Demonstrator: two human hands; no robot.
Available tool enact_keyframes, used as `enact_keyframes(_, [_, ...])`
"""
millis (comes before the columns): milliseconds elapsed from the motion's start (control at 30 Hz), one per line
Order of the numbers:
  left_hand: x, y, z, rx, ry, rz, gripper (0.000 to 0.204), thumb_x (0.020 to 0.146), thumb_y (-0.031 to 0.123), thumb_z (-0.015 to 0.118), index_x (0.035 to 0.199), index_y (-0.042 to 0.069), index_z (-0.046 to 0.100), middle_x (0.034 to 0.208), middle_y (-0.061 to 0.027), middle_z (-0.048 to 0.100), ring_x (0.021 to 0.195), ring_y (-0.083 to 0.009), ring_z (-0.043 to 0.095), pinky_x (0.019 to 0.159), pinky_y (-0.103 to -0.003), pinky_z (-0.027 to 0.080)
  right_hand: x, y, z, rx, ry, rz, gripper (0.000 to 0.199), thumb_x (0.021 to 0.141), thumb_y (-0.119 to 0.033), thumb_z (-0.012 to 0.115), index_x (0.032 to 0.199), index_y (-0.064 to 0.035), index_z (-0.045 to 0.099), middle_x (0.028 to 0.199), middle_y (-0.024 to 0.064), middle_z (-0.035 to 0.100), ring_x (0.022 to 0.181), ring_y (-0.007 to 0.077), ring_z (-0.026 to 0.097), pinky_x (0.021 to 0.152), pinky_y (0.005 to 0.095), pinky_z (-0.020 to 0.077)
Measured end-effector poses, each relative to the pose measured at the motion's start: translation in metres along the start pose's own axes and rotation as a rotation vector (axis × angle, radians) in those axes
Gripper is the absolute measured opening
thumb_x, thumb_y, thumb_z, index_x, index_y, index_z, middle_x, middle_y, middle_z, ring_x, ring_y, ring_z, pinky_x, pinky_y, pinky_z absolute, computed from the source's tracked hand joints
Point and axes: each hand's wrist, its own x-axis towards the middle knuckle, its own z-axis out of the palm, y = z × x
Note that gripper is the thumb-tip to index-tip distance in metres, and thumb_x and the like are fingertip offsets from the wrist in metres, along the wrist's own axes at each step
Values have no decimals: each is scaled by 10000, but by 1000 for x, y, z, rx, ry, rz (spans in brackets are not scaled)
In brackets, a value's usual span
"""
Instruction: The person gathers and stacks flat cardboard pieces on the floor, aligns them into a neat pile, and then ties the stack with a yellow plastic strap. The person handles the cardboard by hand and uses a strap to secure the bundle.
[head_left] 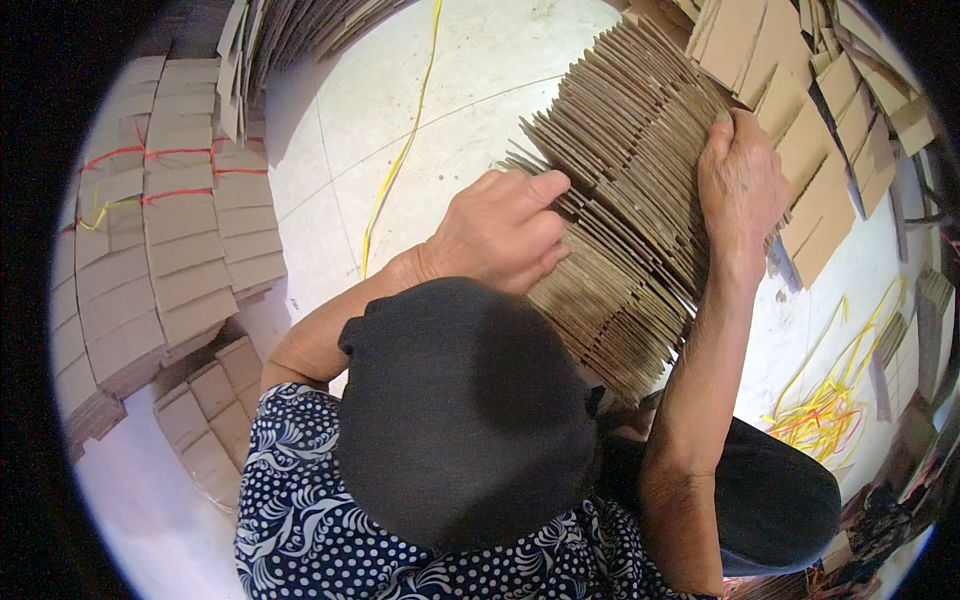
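A long row of flat brown cardboard pieces (640,140) stands on edge, packed closely, in front of me. My left hand (500,225) is curled closed at the row's left side, its thumb and fingers at the edges of some pieces, beside a small gap. The fingertips are partly hidden. My right hand (740,185) wraps around the row's right side, fingers over the far edge. The nearer part of the row (610,310) leans toward my body. My right forearm passes along its right side.
Tied cardboard bundles (180,210) with red string stand at the left. Loose cardboard sheets (815,190) lie at the upper right. A yellow strap (405,150) runs along the pale floor (340,130). Tangled yellow and red strings (825,415) lie at the right, near my dark-clothed leg (780,500).
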Motion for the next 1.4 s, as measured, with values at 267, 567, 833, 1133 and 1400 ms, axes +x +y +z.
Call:
enact_keyframes(267, [1,-8,7,-35,30,57,285,602,113,756,745,32,524,1024,-161,575,921,-342,572,755,-416,492,0,-4,-3,19,-65,65,277,908,-275,487,970,-44,627,886,168,660,860,349,626,737,495,447])
enact_keyframes(567, [6,-7,5,-35,7,17,273,617,113,746,730,32,511,1211,-200,560,831,-317,590,732,-405,483,-1,0,2,8,-33,51,282,908,-283,491,1006,-57,630,883,158,658,872,348,624,748,497,444])
enact_keyframes(833, [9,-6,6,-16,8,6,264,615,120,741,701,43,503,1210,-172,571,726,-277,549,659,-383,453,-1,0,2,13,-10,21,263,908,-283,494,937,-57,627,852,167,656,845,362,625,727,499,451])
enact_keyframes(1133, [14,-5,7,-12,53,38,271,611,146,748,728,34,532,1060,-150,584,913,-338,554,755,-416,469,0,0,-2,27,-15,0,256,904,-271,502,867,-43,612,818,180,648,818,375,621,703,510,450])
enact_keyframes(1400, [16,-6,8,-1,59,44,287,608,169,745,738,33,528,996,-135,573,908,-326,540,777,-409,452,0,2,-1,6,-16,-6,276,915,-281,494,1004,-56,627,875,165,658,857,350,624,739,486,445])
